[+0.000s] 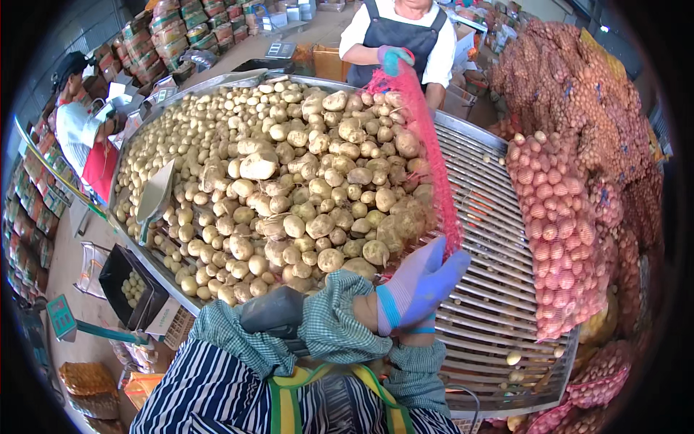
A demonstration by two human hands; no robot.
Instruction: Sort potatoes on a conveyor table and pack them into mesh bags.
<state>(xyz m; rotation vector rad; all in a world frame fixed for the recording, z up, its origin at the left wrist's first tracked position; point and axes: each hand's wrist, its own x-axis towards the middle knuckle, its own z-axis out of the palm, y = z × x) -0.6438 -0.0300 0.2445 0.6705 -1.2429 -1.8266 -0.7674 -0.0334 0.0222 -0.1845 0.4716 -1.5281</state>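
Both of my hands are gloved and crossed at the front edge of the sorting table. My left hand (415, 287), in a purple and blue glove, is at the near end of a red mesh bag (428, 141), with the netting running in between its fingers. Beneath it, my right hand (424, 326) shows little more than a blue cuff; its fingers are mostly hidden. Across the table a co-worker's gloved hand (394, 58) grips the bag's far end. Soil-marked potatoes (303, 190) are heaped left of the netting, some showing through it.
A metal scoop (154, 195) rests on the potatoes at left. Right of the bag run the table's metal bars (482, 217). A full mesh sack of potatoes (564, 233) stands against the right edge, before stacked sacks (574, 92). Another person (78, 125) stands at far left, above a black crate (133, 287).
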